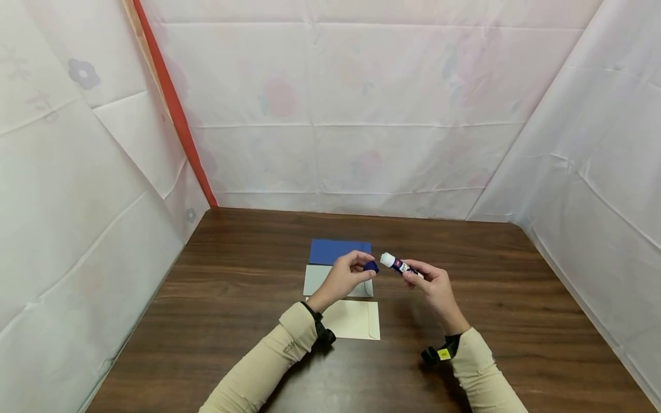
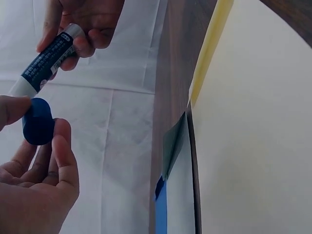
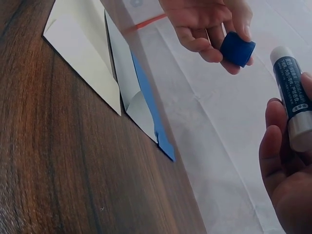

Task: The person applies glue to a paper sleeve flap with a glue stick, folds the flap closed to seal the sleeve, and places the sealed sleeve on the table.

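My left hand (image 1: 345, 276) pinches a dark blue glue stick cap (image 3: 238, 49) between thumb and fingers. Across from it, my right hand (image 1: 435, 287) grips the glue stick (image 2: 48, 59), a white tube with a dark blue printed label. Its uncapped white end (image 1: 387, 259) points toward the cap, a small gap apart in the head view. Both hands are raised over the table. Beneath and beside the left hand lie a cream envelope (image 1: 356, 321), a pale grey-green envelope (image 1: 315, 279) and a blue envelope (image 1: 330, 250); the left hand and forearm hide parts of them.
The envelopes lie in a column on a dark brown wooden table (image 1: 217, 298). White patterned sheeting (image 1: 351, 103) hangs behind the table and along both sides. A red strip (image 1: 175, 109) runs down the back left corner. Dark camera straps sit on both wrists.
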Action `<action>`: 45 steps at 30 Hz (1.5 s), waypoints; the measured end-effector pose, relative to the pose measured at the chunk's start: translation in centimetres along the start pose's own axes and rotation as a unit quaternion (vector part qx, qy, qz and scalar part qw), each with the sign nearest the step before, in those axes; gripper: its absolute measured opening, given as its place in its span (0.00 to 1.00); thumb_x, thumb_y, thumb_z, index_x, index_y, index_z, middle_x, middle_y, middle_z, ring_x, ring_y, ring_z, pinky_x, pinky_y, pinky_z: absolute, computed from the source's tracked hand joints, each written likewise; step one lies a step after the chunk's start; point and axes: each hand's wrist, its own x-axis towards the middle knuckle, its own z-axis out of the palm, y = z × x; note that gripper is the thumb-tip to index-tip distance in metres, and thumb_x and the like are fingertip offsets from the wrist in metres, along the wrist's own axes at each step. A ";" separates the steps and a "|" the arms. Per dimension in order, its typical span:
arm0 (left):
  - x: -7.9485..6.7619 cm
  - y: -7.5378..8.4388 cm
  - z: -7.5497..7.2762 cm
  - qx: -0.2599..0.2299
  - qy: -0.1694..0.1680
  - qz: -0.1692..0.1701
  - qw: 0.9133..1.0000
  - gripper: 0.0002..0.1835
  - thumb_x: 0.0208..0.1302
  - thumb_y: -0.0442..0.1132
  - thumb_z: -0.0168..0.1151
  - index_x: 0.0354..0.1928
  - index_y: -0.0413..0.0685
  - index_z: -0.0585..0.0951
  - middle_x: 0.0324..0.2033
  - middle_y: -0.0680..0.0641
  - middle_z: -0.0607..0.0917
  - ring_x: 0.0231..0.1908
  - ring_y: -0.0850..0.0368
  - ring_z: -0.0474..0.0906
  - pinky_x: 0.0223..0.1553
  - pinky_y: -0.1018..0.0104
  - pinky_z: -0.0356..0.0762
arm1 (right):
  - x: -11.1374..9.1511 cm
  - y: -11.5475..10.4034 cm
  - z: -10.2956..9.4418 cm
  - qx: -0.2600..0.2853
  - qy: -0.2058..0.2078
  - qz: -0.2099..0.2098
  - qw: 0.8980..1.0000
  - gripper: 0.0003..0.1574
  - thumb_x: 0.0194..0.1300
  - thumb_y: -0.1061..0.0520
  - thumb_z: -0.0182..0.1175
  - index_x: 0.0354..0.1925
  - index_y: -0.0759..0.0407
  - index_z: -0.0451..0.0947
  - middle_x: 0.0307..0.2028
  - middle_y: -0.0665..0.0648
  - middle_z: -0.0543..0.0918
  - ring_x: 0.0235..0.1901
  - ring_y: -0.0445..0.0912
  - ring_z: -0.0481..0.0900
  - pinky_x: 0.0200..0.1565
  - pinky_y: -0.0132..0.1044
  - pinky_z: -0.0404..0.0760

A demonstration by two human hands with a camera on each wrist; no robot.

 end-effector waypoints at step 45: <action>-0.4 -0.5 -0.7 -0.046 -0.005 0.016 0.999 0.16 0.65 0.36 0.64 0.54 0.42 0.81 0.45 0.39 0.85 0.37 0.62 0.77 0.37 0.73 0.74 | 0.1 0.7 0.6 -0.072 -0.063 -0.006 0.995 0.17 0.67 0.63 0.60 0.51 0.73 0.79 0.36 0.51 0.81 0.28 0.38 0.76 0.30 0.33 0.80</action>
